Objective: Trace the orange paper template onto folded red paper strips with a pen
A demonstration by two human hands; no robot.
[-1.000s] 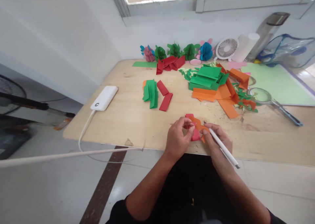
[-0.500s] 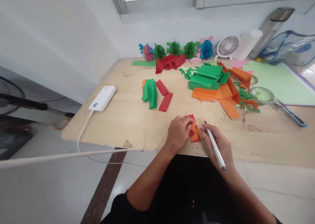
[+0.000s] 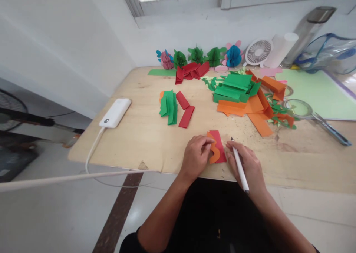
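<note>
Near the table's front edge, my left hand [image 3: 195, 155] pinches a curved orange paper cutout [image 3: 215, 156] by its left side. The cutout overlaps the left part of a red paper rectangle [image 3: 219, 142] that lies flat on the wood. My right hand [image 3: 247, 164] is closed around a white pen [image 3: 240, 167], its dark tip pointing away from me, just right of the red paper. Beyond my left hand lie two red folded strips [image 3: 186, 116] and a small stack of green folded paper [image 3: 168, 106] with a bit of orange showing behind it.
Green folded papers [image 3: 233, 86] and orange strips [image 3: 260, 123] are heaped at centre right, with scissors [image 3: 330, 129] beside them. Along the wall stand paper figures [image 3: 197, 55], red folded papers [image 3: 191, 70] and a small fan [image 3: 258, 52]. A cabled power bank [image 3: 115, 113] lies at left.
My left hand has drawn the orange cutout leftward, baring more of the red paper's right side. The pen stays in my right hand, turned slightly.
</note>
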